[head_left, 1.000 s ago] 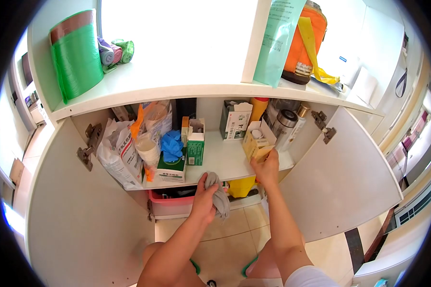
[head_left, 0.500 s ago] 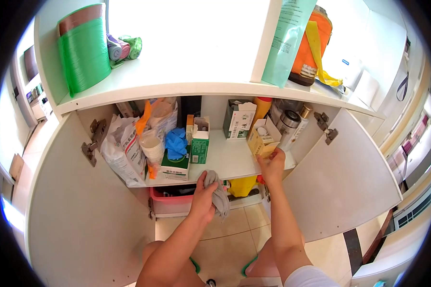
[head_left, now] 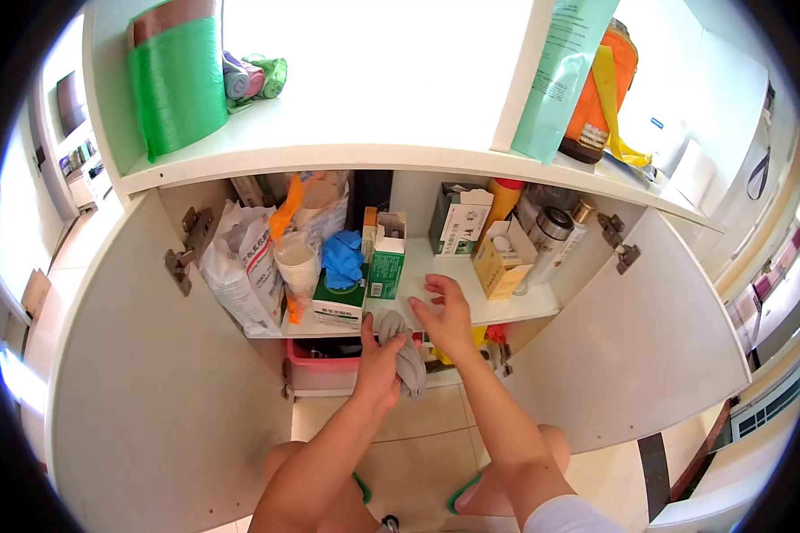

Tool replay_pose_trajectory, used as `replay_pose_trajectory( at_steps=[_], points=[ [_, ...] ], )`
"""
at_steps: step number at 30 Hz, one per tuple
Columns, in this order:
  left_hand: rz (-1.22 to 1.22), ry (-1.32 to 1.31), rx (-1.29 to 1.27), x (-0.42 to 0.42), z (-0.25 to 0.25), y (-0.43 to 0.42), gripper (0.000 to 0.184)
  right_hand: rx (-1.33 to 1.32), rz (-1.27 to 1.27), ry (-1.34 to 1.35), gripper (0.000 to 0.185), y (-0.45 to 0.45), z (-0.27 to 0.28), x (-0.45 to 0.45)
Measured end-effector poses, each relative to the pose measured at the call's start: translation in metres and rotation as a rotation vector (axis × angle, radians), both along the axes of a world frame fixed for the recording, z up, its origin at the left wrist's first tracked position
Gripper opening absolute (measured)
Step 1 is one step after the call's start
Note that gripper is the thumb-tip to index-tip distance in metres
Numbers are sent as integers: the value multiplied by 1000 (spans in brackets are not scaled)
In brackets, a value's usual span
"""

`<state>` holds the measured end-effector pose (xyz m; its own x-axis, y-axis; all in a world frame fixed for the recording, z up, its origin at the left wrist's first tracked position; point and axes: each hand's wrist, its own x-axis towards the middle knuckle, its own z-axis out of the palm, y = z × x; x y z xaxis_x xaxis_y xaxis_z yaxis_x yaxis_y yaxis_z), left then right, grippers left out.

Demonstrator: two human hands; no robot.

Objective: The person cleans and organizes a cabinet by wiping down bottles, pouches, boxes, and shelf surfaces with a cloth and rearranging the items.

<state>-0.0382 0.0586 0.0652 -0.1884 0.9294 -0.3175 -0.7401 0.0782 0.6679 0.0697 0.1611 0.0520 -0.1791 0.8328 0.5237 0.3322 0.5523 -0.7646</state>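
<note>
A grey cloth (head_left: 406,360) is gripped in my left hand (head_left: 380,364), just in front of the cabinet shelf (head_left: 427,280). My right hand (head_left: 446,318) is empty, its fingers apart and bent, above the shelf's front edge. To its right stands an open yellow box (head_left: 504,260) with something white inside. Behind that is a dark green and white box (head_left: 460,219). Left of my right hand are a green box (head_left: 388,259) standing upright and a low green and white box (head_left: 339,304) with a crumpled blue glove (head_left: 342,258) on it.
Paper cups (head_left: 299,269) and a white bag (head_left: 240,262) fill the shelf's left side; a flask (head_left: 551,228) stands right. Open doors (head_left: 151,373) flank the cabinet. Below sits a pink bin (head_left: 324,357). Above are a green roll (head_left: 180,93) and an orange bag (head_left: 598,93).
My right hand has let go of the yellow box and moved left, its fingers now apart. The view has shifted, so the cabinet appears further right. The cloth stays in my left hand.
</note>
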Motion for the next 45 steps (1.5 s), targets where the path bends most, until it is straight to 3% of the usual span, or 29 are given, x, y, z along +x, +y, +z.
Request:
replay_pose_trajectory(
  at_steps=[1, 3, 9, 16, 25, 27, 31, 35, 42, 45],
  points=[
    [4, 1, 0, -1, -3, 1, 77, 0, 4, 1, 48, 3, 2, -10],
    [27, 4, 23, -4, -10, 2, 77, -118, 37, 10, 66, 7, 5, -27],
    [-14, -5, 13, -10, -9, -1, 67, -78, 24, 85, 88, 13, 7, -53],
    [-52, -8, 35, -14, -7, -5, 63, -2, -34, 31, 80, 20, 15, -64],
    [-64, -27, 63, -10, -14, -3, 64, -63, -103, -25, 44, 8, 38, -47],
    [-70, -30, 48, -10, -13, -3, 64, 113, -181, -40, 40, 8, 31, -31],
    [-63, -3, 28, -11, -6, -5, 62, 104, -212, -8, 40, -5, 39, 8],
    [-72, -34, 33, -12, -13, -2, 64, 147, -360, -171, 41, -3, 44, 45],
    [-73, 1, 27, -8, -16, -2, 59, -48, -443, -253, 48, -4, 47, 68],
    [-86, 19, 20, -8, -16, -3, 60, -72, -553, -439, 53, -7, 47, 73]
  ],
)
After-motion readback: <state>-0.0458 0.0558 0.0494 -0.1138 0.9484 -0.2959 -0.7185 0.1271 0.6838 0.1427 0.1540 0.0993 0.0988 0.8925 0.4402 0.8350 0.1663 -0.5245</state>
